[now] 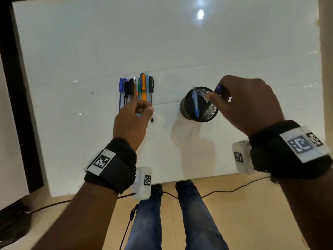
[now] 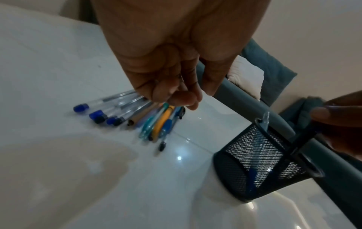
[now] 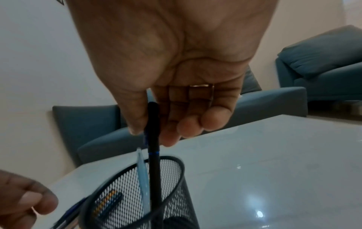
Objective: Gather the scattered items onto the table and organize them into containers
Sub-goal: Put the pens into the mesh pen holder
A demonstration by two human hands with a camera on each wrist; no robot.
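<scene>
Overhead, right hand [image 1: 252, 103] pinching pen [image 3: 153, 155]

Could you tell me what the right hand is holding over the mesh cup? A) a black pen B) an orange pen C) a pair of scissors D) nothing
A: the right hand pinches a black pen whose lower end is inside the mesh cup.

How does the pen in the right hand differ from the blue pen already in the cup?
The black pen is dark and opaque; the blue pen has a clear barrel. The right hand pinches the black pen's top; nothing holds the blue pen, which leans on the mesh cup. Both reach down into that cup.
</scene>
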